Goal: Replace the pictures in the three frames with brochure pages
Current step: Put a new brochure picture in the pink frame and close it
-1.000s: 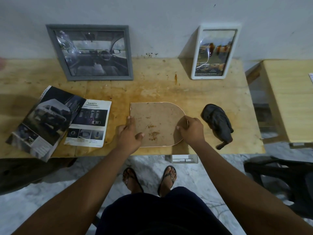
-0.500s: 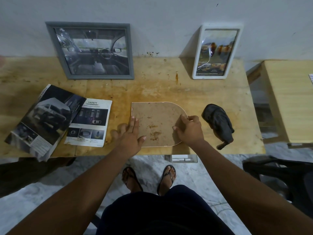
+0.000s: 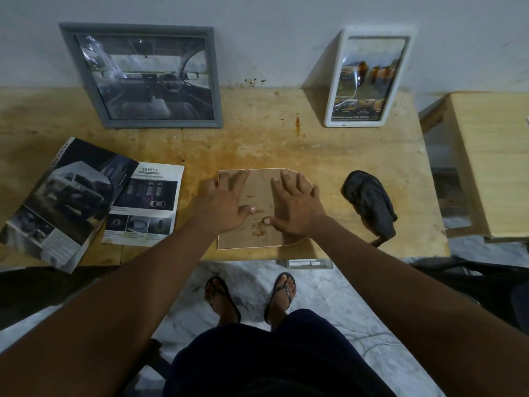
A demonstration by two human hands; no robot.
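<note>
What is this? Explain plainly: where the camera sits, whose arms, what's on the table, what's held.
No machine: a person wears a camera on the head, looking down at their own arms. The left hand and right hand lie flat, fingers spread, on the brown back of an arched frame, face down on the table. Nothing is gripped. Left of it lie an open car brochure and a page headed SAFETY; right, a dark lump. A grey frame and a white frame stand against the wall.

Your left hand point(image 3: 221, 206) slid from the left edge onto the arched frame back point(image 3: 261, 183), fingers spread flat. Your right hand point(image 3: 297, 207) uncurled off the right edge and now lies flat too.
</note>
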